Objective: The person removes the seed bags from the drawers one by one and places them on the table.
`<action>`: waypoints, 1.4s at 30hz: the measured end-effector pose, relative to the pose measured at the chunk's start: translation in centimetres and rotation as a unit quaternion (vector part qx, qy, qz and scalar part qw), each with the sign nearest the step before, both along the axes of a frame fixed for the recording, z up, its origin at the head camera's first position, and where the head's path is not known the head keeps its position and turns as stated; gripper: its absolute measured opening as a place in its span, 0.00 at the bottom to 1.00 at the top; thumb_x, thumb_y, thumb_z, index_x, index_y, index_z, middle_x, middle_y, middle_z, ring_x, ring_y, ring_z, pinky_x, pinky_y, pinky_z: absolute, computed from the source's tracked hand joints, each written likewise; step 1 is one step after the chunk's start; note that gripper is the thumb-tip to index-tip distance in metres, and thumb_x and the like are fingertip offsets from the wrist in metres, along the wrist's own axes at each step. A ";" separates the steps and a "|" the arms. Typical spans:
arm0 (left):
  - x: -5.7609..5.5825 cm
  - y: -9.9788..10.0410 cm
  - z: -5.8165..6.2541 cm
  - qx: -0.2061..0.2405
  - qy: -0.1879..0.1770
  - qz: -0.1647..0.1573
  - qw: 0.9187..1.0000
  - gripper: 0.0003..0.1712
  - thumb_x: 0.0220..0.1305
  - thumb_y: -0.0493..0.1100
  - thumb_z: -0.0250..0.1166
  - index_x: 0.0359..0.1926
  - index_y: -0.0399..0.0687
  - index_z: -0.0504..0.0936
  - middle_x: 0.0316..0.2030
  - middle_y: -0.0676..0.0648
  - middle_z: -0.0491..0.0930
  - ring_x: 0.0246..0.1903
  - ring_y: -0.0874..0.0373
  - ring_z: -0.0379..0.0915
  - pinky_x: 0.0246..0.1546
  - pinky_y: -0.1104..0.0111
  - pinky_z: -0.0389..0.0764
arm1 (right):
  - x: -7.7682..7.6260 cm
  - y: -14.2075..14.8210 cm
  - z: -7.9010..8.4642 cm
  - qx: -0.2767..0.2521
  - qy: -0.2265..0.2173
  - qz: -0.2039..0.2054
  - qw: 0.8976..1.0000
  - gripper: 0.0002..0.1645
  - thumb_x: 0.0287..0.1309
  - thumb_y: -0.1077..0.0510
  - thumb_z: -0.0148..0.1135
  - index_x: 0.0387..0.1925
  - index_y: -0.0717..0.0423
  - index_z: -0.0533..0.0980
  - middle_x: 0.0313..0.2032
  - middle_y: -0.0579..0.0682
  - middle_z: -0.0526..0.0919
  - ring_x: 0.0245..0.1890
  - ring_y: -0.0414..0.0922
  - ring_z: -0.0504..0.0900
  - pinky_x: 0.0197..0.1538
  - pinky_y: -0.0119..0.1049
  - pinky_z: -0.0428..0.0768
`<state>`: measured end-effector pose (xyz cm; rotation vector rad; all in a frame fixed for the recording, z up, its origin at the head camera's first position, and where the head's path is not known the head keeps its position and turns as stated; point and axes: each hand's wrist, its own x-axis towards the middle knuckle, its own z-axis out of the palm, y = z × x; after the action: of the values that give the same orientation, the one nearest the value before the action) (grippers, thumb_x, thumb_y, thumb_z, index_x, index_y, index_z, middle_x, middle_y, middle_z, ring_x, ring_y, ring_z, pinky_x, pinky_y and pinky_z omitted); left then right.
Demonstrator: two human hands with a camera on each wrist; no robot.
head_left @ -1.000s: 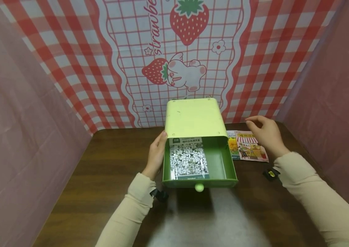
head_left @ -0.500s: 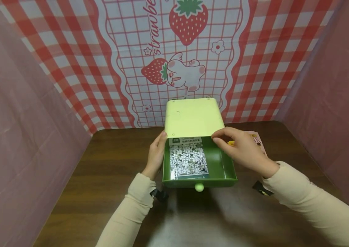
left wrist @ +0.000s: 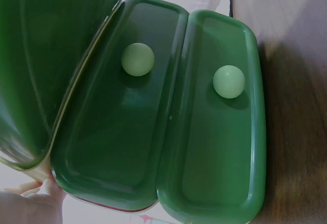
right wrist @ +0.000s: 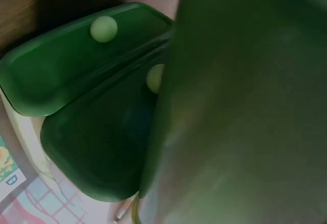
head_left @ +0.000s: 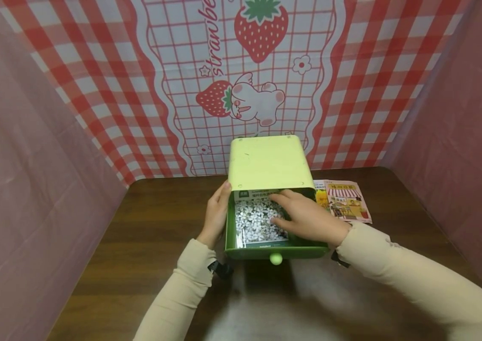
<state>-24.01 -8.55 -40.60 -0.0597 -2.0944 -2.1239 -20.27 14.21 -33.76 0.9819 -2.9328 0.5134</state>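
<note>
A small light-green cabinet (head_left: pixel 268 163) stands on the table with its top green drawer (head_left: pixel 249 254) pulled out. In the drawer's left part lies a seed packet (head_left: pixel 254 229) printed with white flowers. My left hand (head_left: pixel 214 213) rests along the cabinet's left side; some of its fingers (left wrist: pixel 46 196) show by the cabinet edge in the left wrist view. Over the drawer, my right hand (head_left: pixel 309 218) reaches in from the right, thumb and forefinger spread at the packet's right side. The right wrist view shows mostly the drawer's outside (right wrist: pixel 240 122), which hides that hand.
Two shut lower drawers with round knobs (left wrist: pixel 229 81) show in the left wrist view. Right of the cabinet lie a pink packet (head_left: pixel 349 201) and a yellow-flower packet (head_left: pixel 321 194) on the wooden table (head_left: pixel 147 227). A checked strawberry cloth (head_left: pixel 134 90) hangs behind.
My right hand has moved left from above the packets on the table, past the drawer's right edge, into the open drawer. The left hand and cabinet have stayed put.
</note>
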 end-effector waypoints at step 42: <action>-0.1 -0.1 -0.1 0.005 0.006 -0.007 1.000 0.36 0.74 0.59 0.50 0.72 0.41 0.64 0.71 0.41 0.64 0.72 0.48 0.57 0.75 0.57 0.58 | -0.4 -0.3 -0.5 -0.087 -0.148 -0.043 0.984 0.44 0.63 0.51 0.64 0.74 0.60 0.56 0.71 0.63 0.62 0.69 0.61 0.66 0.66 0.59 0.71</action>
<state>-24.14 -8.62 -40.74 -0.0869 -2.0838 -2.1358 -20.65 13.87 -34.27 0.8192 -3.0934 0.9719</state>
